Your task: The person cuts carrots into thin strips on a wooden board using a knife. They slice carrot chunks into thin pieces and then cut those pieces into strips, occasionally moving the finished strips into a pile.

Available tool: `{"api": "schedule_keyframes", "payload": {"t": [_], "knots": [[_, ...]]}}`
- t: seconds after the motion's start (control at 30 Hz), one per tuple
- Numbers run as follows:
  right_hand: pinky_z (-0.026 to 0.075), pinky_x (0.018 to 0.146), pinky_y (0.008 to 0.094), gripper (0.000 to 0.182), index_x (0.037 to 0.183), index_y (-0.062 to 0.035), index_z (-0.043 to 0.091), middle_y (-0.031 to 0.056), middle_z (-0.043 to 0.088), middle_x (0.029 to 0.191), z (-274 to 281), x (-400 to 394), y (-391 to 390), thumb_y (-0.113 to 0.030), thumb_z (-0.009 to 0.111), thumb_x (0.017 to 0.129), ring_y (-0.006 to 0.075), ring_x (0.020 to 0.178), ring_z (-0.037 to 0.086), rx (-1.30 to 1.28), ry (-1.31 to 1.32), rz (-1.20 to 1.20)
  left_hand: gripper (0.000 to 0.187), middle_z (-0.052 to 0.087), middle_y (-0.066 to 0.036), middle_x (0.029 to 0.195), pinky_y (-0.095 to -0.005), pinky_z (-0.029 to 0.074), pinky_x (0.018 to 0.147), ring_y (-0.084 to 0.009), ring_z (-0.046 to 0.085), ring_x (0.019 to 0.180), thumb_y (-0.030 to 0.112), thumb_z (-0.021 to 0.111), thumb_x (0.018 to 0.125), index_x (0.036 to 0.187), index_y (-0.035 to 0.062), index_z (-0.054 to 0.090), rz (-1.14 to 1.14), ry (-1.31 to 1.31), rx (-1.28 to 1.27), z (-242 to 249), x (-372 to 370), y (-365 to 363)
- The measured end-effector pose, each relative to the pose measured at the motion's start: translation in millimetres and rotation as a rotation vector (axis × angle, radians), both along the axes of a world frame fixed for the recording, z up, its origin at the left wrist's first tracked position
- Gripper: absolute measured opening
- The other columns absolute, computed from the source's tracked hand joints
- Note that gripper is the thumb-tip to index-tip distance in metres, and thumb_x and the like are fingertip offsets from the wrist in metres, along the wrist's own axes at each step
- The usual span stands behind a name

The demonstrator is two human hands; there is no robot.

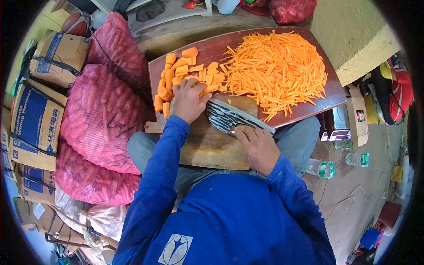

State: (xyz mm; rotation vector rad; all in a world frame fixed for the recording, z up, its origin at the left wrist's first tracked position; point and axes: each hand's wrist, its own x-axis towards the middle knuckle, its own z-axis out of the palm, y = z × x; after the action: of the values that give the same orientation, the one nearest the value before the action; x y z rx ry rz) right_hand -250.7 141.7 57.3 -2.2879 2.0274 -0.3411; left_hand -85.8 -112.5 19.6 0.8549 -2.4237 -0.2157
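My right hand (257, 148) is closed around a cleaver (234, 115) with a black-and-silver streaked blade. The blade lies across a wooden chopping board (216, 150) over my lap. Beside the blade's left end, my left hand (191, 100) rests with bent fingers over a piece of carrot (208, 89); the fingertips partly hide what they press on. Cut carrot chunks (169, 79) lie just beyond that hand on a dark red table top (212, 42). To their right spreads a large heap of carrot sticks (280, 66).
Pink mesh sacks (99, 117) stand at my left, with cardboard boxes (35, 123) behind them. Plastic bottles (321, 168) lie on the floor at right, near an open carton (357, 115). A concrete ledge (357, 44) borders the table's far right.
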Motion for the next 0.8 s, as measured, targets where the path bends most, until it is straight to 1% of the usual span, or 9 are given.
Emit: {"api": "schedule_keyframes", "payload": {"t": [0.03,0.07,0.1,0.17,0.43,0.53,0.6,0.73,0.8], "knots": [[0.048,0.094,0.0447,0.048,0.139,-0.0017,0.061,0.016,0.066,0.119,-3,0,-2,-0.012,0.063,0.092,0.0311,0.106,0.065,-0.003,-0.026,0.005,0.025,0.07,-0.008,0.112,-0.0496,0.037,0.096,-0.0319,0.06,0.115,0.025,0.086,0.082,0.103,0.0106,0.081,-0.022,-0.034,0.001,0,-6,-3],[0.049,0.093,0.0441,0.05,0.14,-0.0011,0.061,0.0166,0.066,0.119,-5,0,-4,-0.011,0.063,0.091,0.0313,0.106,0.065,-0.006,-0.053,0.01,0.027,0.072,-0.009,0.117,-0.0514,0.039,0.099,-0.0339,0.061,0.12,0.026,0.084,0.085,0.107,0.0109,0.083,0.008,-0.136,0.031,0,-12,-5],[0.049,0.093,0.0441,0.05,0.14,-0.0011,0.061,0.0166,0.066,0.119,-6,1,-5,-0.011,0.063,0.091,0.0313,0.106,0.065,-0.007,-0.049,0.012,0.027,0.072,-0.009,0.117,-0.0514,0.039,0.099,-0.0339,0.061,0.12,0.026,0.084,0.085,0.107,0.0109,0.083,0.009,-0.132,0.03,-2,-18,-8],[0.05,0.095,0.0449,0.063,0.144,-0.0005,0.057,0.0163,0.064,0.123,-6,4,-5,-0.004,0.067,0.081,0.035,0.109,0.062,0.035,-0.044,-0.01,0.031,0.071,-0.01,0.117,-0.0525,0.036,0.098,-0.0324,0.059,0.12,0.031,0.085,0.081,0.105,0.0123,0.083,0.024,-0.235,0.055,-6,-28,-17],[0.054,0.095,0.0456,0.065,0.144,0.0008,0.056,0.0175,0.062,0.126,-10,9,-3,-0.002,0.066,0.08,0.0358,0.111,0.061,0.02,-0.107,-0.04,0.032,0.074,-0.011,0.118,-0.0536,0.038,0.101,-0.0317,0.062,0.121,0.038,0.084,0.085,0.103,0.0123,0.083,-0.043,-0.448,0.024,7,-43,-32],[0.055,0.094,0.0449,0.065,0.143,0.0009,0.056,0.0177,0.062,0.127,-8,9,-4,-0.002,0.067,0.079,0.0359,0.112,0.062,0.03,-0.105,-0.037,0.034,0.075,-0.013,0.117,-0.053,0.04,0.103,-0.0336,0.064,0.122,0.038,0.083,0.086,0.103,0.0087,0.083,-0.077,-0.525,0.01,14,-44,-35],[0.056,0.093,0.0446,0.065,0.143,0.0011,0.056,0.0178,0.062,0.128,-8,9,-4,-0.002,0.067,0.079,0.0359,0.113,0.062,0.029,-0.099,-0.029,0.031,0.076,-0.013,0.111,-0.0555,0.04,0.104,-0.0324,0.067,0.114,0.036,0.076,0.09,0.1,0.0074,0.082,-0.131,-0.673,-0.07,14,-48,-38],[0.056,0.093,0.0443,0.064,0.142,0.0017,0.055,0.018,0.062,0.127,-10,9,-4,-0.003,0.067,0.08,0.0359,0.113,0.062,0.024,-0.093,-0.027,0.027,0.077,-0.013,0.106,-0.055,0.04,0.104,-0.0332,0.069,0.109,0.031,0.07,0.092,0.096,0.0065,0.081,-0.164,-0.652,-0.171,-2,-45,-40],[0.056,0.093,0.0441,0.063,0.142,0.0019,0.055,0.0181,0.062,0.127,-9,9,-4,-0.003,0.067,0.08,0.0358,0.112,0.062,0.013,-0.083,-0.03,0.023,0.076,-0.014,0.1,-0.0522,0.042,0.104,-0.0326,0.069,0.108,0.028,0.07,0.092,0.091,0.0078,0.079,-0.134,-0.509,-0.196,-5,-44,-42]]}}
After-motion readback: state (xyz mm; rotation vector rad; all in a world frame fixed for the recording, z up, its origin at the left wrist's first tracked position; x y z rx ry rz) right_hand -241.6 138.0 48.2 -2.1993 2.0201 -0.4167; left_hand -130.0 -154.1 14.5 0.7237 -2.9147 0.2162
